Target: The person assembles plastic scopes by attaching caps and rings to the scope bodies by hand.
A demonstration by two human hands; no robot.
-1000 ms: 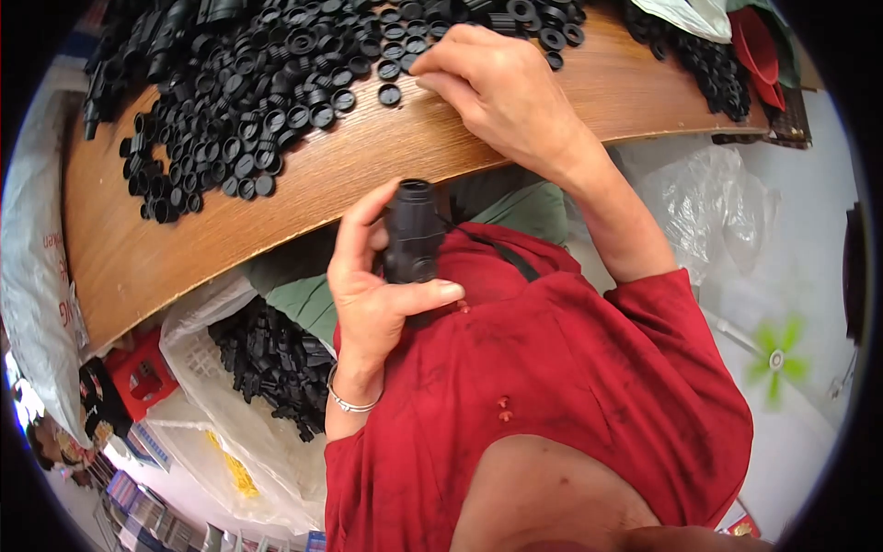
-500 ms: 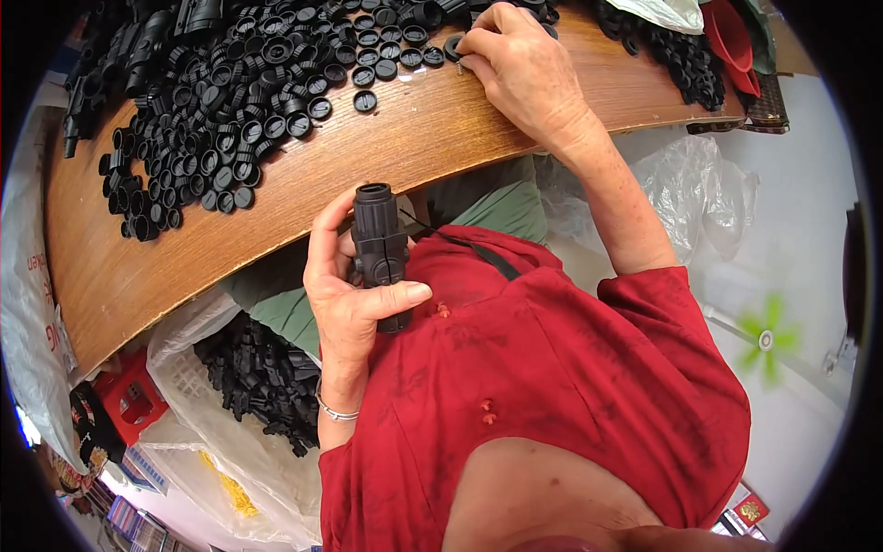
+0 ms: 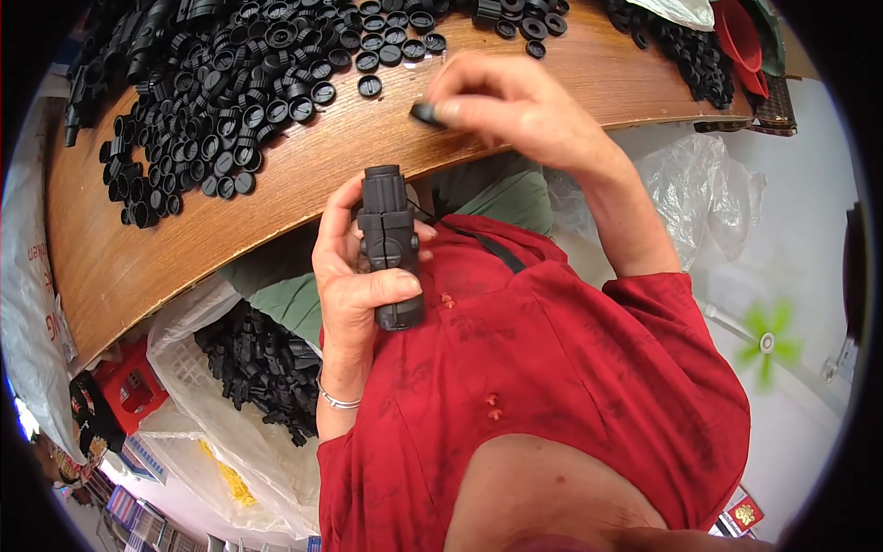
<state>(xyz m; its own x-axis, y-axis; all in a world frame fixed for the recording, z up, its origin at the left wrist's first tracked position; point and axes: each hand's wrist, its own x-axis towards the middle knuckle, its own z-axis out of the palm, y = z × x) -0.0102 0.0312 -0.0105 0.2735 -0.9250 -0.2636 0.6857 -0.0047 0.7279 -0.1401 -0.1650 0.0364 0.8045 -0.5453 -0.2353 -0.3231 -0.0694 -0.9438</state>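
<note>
Left hand [image 3: 348, 287] wrapped around a black scope-shaped body [image 3: 386, 244], near-upright before the red shirt [image 3: 552, 368], close to the edge of the wooden table [image 3: 303, 175]. Most of its fingers pass behind; tips show at the right. I can't see into the body's top end. Right hand [image 3: 524, 112] pinches a small black round piece [image 3: 423, 114]; blur keeps me from telling cap from ring. Black caps [image 3: 230, 120] heap leftward, lower layers hidden. Longer black parts [image 3: 133, 51] run out of frame, upper left.
</note>
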